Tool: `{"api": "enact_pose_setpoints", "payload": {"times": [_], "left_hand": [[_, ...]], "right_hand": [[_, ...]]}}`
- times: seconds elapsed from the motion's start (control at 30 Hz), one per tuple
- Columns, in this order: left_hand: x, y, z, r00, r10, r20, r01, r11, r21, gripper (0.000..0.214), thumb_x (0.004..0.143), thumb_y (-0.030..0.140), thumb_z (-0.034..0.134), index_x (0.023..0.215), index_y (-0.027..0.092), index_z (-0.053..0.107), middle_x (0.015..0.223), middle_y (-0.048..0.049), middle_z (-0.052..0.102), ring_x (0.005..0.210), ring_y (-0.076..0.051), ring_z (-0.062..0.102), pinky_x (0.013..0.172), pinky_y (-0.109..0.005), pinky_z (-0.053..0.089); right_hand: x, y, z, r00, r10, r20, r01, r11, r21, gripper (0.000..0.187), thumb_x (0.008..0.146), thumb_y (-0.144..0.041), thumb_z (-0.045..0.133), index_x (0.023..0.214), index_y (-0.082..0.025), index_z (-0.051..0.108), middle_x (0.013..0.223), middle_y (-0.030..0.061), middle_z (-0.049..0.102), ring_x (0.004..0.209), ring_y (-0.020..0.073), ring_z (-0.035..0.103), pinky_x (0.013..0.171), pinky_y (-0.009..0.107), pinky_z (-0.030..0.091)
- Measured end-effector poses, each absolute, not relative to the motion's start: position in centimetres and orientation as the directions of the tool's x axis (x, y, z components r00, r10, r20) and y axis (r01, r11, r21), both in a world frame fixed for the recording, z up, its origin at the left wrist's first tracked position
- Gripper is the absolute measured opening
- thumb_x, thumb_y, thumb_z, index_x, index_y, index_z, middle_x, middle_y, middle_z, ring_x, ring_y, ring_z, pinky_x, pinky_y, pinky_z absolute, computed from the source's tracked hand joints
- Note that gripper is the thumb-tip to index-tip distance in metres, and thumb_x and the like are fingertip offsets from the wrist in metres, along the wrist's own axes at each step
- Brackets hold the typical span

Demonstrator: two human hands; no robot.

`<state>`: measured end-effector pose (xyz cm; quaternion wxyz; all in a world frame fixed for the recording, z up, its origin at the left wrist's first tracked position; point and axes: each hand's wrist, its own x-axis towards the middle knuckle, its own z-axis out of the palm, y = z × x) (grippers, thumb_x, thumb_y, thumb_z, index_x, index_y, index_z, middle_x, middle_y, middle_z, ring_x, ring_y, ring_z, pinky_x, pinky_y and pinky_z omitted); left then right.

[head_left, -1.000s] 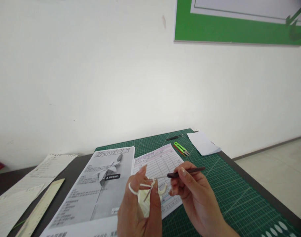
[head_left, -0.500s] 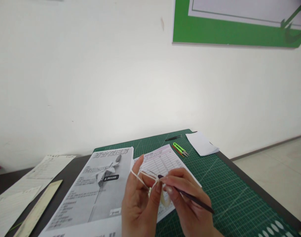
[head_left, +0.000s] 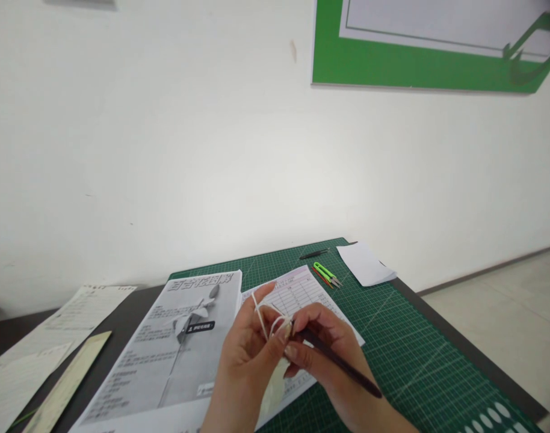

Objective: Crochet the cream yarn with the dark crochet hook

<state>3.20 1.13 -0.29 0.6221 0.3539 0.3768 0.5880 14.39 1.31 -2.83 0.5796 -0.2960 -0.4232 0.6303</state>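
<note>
My right hand (head_left: 331, 352) grips a crochet hook (head_left: 345, 365) with a dark brown handle that slants down to the right. Its tip meets the work at my left fingertips, where the loops are too small to make out. White yarn (head_left: 259, 314) runs over the raised index finger of my left hand (head_left: 245, 361). Thumb and fingers of that hand pinch a pale cream crochet piece (head_left: 274, 388), which hangs below them, partly hidden. Both hands touch at the work, above the printed sheets.
A printed pattern sheet (head_left: 166, 355) and a ruled form (head_left: 297, 293) lie on the green cutting mat (head_left: 405, 337). Green thread snips (head_left: 327, 273), black tweezers (head_left: 314, 254) and white paper (head_left: 365, 263) are farther back. Handwritten sheets (head_left: 71, 325) and a pale strip (head_left: 70, 382) lie left.
My hands have turned and drawn closer together. The hook's tip has moved in against the left fingertips, and the cream piece now hangs further left. The left index finger tilts more to the right.
</note>
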Motion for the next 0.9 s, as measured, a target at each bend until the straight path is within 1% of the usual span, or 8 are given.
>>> {"api": "enact_pose_setpoints", "payload": {"times": [0.2, 0.27, 0.4, 0.53, 0.63, 0.7, 0.8, 0.9], "left_hand": [[1.9, 2.1, -0.5, 0.09, 0.988, -0.124, -0.329, 0.147, 0.933, 0.044, 0.072, 0.031, 0.07, 0.113, 0.021, 0.058, 0.056, 0.005, 0.049, 0.047, -0.006, 0.039, 0.044, -0.018, 0.028], [1.9, 2.2, -0.6, 0.08, 0.988, -0.132, -0.363, 0.152, 0.919, 0.048, 0.068, 0.029, 0.073, 0.113, 0.022, 0.058, 0.059, 0.0042, 0.052, 0.05, -0.008, 0.045, 0.047, -0.02, 0.033], [2.4, 2.1, -0.5, 0.005, 0.991, -0.133, -0.509, 0.117, 0.853, 0.043, 0.066, 0.024, 0.073, 0.107, 0.021, 0.061, 0.067, 0.0009, 0.061, 0.064, -0.014, 0.058, 0.061, -0.025, 0.044], [3.3, 1.6, -0.8, -0.056, 0.993, -0.101, -0.548, 0.054, 0.835, 0.041, 0.067, 0.02, 0.072, 0.106, 0.022, 0.062, 0.071, 0.0011, 0.065, 0.065, -0.014, 0.06, 0.061, -0.024, 0.045], [3.7, 1.4, -1.4, -0.155, 0.986, -0.057, -0.518, -0.032, 0.855, 0.04, 0.067, 0.02, 0.072, 0.106, 0.022, 0.062, 0.068, 0.0024, 0.064, 0.062, -0.011, 0.058, 0.058, -0.021, 0.044], [3.5, 1.5, -1.6, -0.183, 0.982, -0.046, -0.479, -0.048, 0.877, 0.042, 0.067, 0.022, 0.072, 0.108, 0.022, 0.061, 0.066, 0.0036, 0.062, 0.055, -0.009, 0.054, 0.05, -0.019, 0.041], [2.9, 2.1, -1.6, -0.168, 0.985, -0.028, -0.391, -0.04, 0.919, 0.039, 0.069, 0.025, 0.071, 0.106, 0.022, 0.06, 0.063, 0.0049, 0.058, 0.049, -0.009, 0.05, 0.044, -0.019, 0.038], [2.3, 2.6, -1.3, -0.125, 0.992, -0.003, -0.272, -0.031, 0.962, 0.036, 0.071, 0.025, 0.069, 0.104, 0.019, 0.059, 0.06, 0.0051, 0.056, 0.047, -0.009, 0.049, 0.045, -0.02, 0.039]], "right_hand": [[14.4, 1.2, -2.8, -0.154, 0.921, 0.357, -0.18, 0.329, -0.927, 0.012, 0.07, -0.01, 0.065, 0.069, -0.021, 0.062, 0.069, -0.001, 0.06, 0.066, 0.0143, 0.059, 0.057, 0.024, 0.048], [14.5, 1.2, -3.1, -0.137, 0.906, 0.402, -0.114, 0.388, -0.914, 0.012, 0.071, -0.01, 0.065, 0.074, -0.022, 0.066, 0.074, 0.0, 0.06, 0.07, 0.0153, 0.059, 0.059, 0.024, 0.048], [14.3, 1.5, -3.7, -0.101, 0.94, 0.325, -0.254, 0.292, -0.922, 0.013, 0.08, -0.023, 0.062, 0.091, -0.024, 0.068, 0.083, 0.0017, 0.063, 0.069, 0.015, 0.059, 0.062, 0.027, 0.052], [13.5, 1.8, -4.5, -0.008, 0.959, 0.282, -0.359, 0.26, -0.896, 0.017, 0.079, -0.029, 0.064, 0.095, -0.024, 0.068, 0.088, 0.0032, 0.063, 0.075, 0.0165, 0.059, 0.06, 0.026, 0.054], [12.9, 1.9, -4.9, 0.015, 0.982, 0.186, -0.412, 0.175, -0.894, 0.042, 0.068, -0.028, 0.076, 0.107, -0.027, 0.061, 0.091, 0.0018, 0.06, 0.08, 0.0173, 0.06, 0.058, 0.024, 0.054], [12.8, 2.1, -4.9, -0.061, 0.993, 0.101, -0.469, 0.061, -0.881, 0.056, 0.062, -0.026, 0.08, 0.111, -0.029, 0.055, 0.082, -0.0022, 0.059, 0.069, 0.0144, 0.06, 0.052, 0.023, 0.054], [12.9, 2.3, -4.5, -0.156, 0.987, 0.041, -0.492, -0.042, -0.87, 0.043, 0.062, -0.025, 0.08, 0.1, -0.024, 0.059, 0.064, -0.0081, 0.052, 0.049, 0.0078, 0.054, 0.044, 0.021, 0.054], [13.2, 2.5, -4.2, -0.147, 0.987, 0.067, -0.485, -0.013, -0.874, 0.03, 0.065, -0.028, 0.077, 0.089, -0.019, 0.062, 0.06, -0.0074, 0.054, 0.043, 0.0053, 0.053, 0.042, 0.018, 0.052]]}}
